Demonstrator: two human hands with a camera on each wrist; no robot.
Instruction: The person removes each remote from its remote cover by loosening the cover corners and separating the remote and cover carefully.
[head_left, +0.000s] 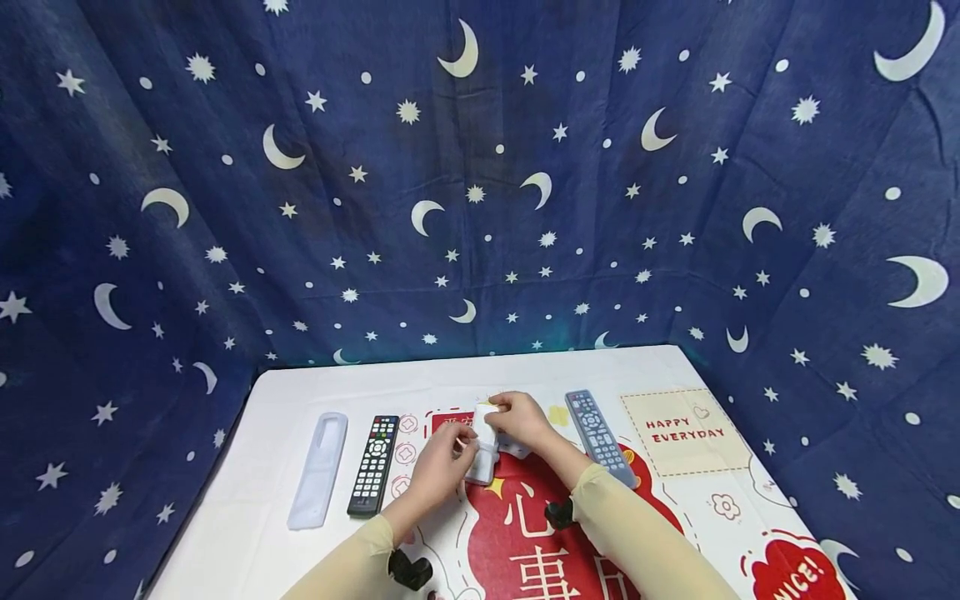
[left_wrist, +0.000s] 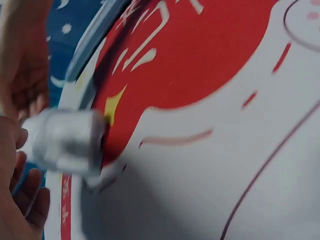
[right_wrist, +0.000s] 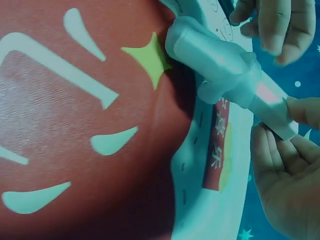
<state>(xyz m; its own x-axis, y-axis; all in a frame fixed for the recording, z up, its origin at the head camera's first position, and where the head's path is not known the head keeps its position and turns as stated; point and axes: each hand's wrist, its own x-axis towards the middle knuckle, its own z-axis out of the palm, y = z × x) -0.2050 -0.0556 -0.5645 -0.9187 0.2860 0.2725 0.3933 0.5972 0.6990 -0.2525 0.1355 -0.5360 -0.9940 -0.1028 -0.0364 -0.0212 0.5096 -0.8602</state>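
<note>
My right hand (head_left: 522, 419) pinches the upper end of a slim white remote control (right_wrist: 274, 114) between thumb and fingers. A translucent, soft-looking remote cover (right_wrist: 215, 57) wraps its lower part and is bunched up around the middle. Beside it, my left hand (head_left: 437, 463) has loosely bent fingers. In the right wrist view, the left hand (right_wrist: 280, 27) shows a gap between its fingertips and the cover. The left wrist view blurs the covered remote (left_wrist: 67, 142), so its details are hidden there.
To the left lie an empty translucent cover (head_left: 318, 471) and a black remote (head_left: 373, 467). A grey-blue remote (head_left: 600, 437) lies to the right. A printed white cloth (head_left: 225, 508) covers the table; a starry blue curtain (head_left: 480, 208) surrounds its back and sides.
</note>
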